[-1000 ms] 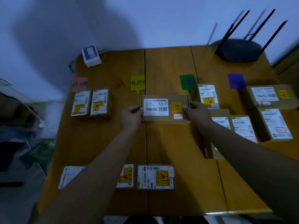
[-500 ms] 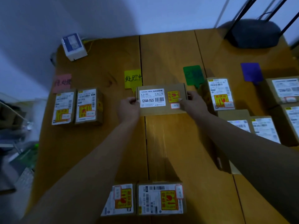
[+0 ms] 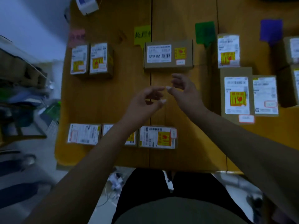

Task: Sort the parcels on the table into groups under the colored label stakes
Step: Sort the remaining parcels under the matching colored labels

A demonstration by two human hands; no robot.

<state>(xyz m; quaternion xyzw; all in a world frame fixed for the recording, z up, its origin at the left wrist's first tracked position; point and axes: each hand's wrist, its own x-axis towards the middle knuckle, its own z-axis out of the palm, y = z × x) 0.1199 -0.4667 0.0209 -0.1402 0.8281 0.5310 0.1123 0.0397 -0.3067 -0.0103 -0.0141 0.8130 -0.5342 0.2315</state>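
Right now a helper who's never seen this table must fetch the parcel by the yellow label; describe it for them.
On the wooden table, find the yellow label stake in the far row. The parcel just this side of it lies alone and sideways, printed 12V4A; neighbours stand lengthwise.

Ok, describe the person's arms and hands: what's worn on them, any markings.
The left hand and right hand are bare: no gloves, rings or watch show. The left forearm and right forearm are bare too, no sleeve in view. Blur hides any finer marks.
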